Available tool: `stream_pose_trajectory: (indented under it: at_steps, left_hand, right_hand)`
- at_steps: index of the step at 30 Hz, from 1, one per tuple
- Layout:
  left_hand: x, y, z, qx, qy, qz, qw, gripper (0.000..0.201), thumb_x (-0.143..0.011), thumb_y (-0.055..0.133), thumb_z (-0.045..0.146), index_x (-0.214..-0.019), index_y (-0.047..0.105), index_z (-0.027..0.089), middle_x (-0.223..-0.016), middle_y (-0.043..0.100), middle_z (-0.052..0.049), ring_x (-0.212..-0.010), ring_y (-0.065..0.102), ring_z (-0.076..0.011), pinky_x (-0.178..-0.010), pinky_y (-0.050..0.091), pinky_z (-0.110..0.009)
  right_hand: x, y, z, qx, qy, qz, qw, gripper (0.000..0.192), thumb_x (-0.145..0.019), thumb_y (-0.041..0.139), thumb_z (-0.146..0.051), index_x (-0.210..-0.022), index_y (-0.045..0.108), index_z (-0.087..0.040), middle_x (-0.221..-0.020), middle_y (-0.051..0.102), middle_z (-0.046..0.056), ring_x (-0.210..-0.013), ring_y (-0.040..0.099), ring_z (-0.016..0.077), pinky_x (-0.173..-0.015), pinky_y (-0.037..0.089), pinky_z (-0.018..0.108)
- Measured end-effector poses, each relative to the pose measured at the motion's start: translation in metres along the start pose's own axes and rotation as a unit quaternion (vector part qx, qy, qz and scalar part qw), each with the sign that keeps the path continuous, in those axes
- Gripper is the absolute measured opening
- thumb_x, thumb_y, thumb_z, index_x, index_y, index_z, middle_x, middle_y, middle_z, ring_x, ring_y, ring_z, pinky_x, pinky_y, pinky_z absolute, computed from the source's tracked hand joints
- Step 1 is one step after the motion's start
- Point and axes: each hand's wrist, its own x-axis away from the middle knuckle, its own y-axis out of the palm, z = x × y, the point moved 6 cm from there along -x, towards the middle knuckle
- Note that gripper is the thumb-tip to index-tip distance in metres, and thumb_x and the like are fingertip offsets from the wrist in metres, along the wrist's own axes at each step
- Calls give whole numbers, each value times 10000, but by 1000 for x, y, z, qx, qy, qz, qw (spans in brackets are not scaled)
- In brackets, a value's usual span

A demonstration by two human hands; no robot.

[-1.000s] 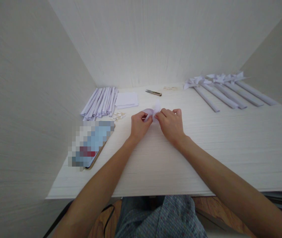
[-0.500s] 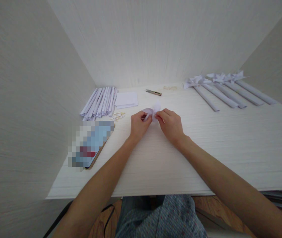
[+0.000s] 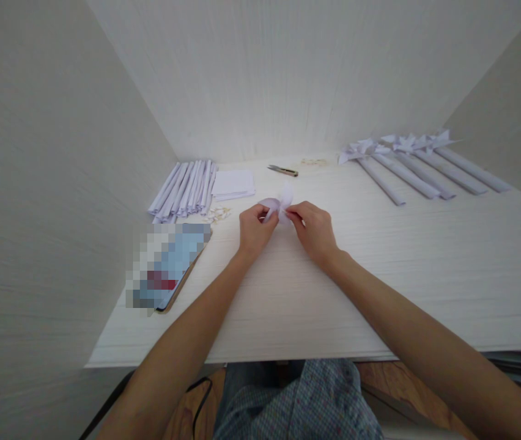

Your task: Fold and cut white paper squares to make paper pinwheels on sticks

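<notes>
White bench (image 3: 380,269), walled on three sides: left hand (image 3: 254,229) and right hand (image 3: 315,232) pinch a small folded paper piece (image 3: 279,205) at mid-bench; advisable to keep fingertips tight at the centre, folds aligned.

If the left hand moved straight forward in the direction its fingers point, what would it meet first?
The left hand already pinches the folded paper piece. Past that, probably the small cutter, then the back wall; depth is unclear.

bright even light, soft shadows, edges warped
</notes>
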Motion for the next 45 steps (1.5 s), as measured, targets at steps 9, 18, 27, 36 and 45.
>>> stream_pose_trajectory:
  at_steps: [9,18,27,36,45]
  left_hand:
    - [0,2,-1,-3,12,-11,1000,79,-646,556,206,-614,606,152,-604,634,-1,-564,558,-112,-562,456,-227]
    - [1,1,2,-12,14,-11,1000,74,-641,562,179,-605,616,143,-607,640,-12,-561,567,-116,-568,458,-229]
    - [1,2,1,-5,13,-13,1000,69,-645,563,189,-605,607,155,-606,642,-3,-554,562,-112,-553,457,-224]
    - [2,1,2,-23,37,-12,999,81,-646,558,185,-610,618,144,-606,652,-13,-551,569,-114,-557,460,-228]
    - [2,3,1,-23,56,-9,998,106,-647,552,199,-639,637,135,-624,666,-26,-560,587,-121,-560,467,-234]
  right_hand:
    - [0,1,0,25,10,-7,1000,209,-860,430,-203,-739,592,-150,-743,612,72,-705,542,163,-652,396,276]
    - [0,1,0,32,6,1,999,217,-860,441,-229,-711,584,-161,-708,596,54,-664,522,153,-632,381,270]
    - [-1,-1,-3,44,-1,-11,999,210,-855,452,-205,-711,595,-149,-705,601,56,-661,532,151,-626,388,265]
    - [-1,-1,-4,71,-8,-9,997,200,-846,464,-171,-708,605,-136,-725,605,73,-694,534,161,-626,380,265]
    - [0,0,-6,86,-28,1,996,248,-865,443,-226,-672,579,-150,-679,584,59,-626,496,151,-583,342,261]
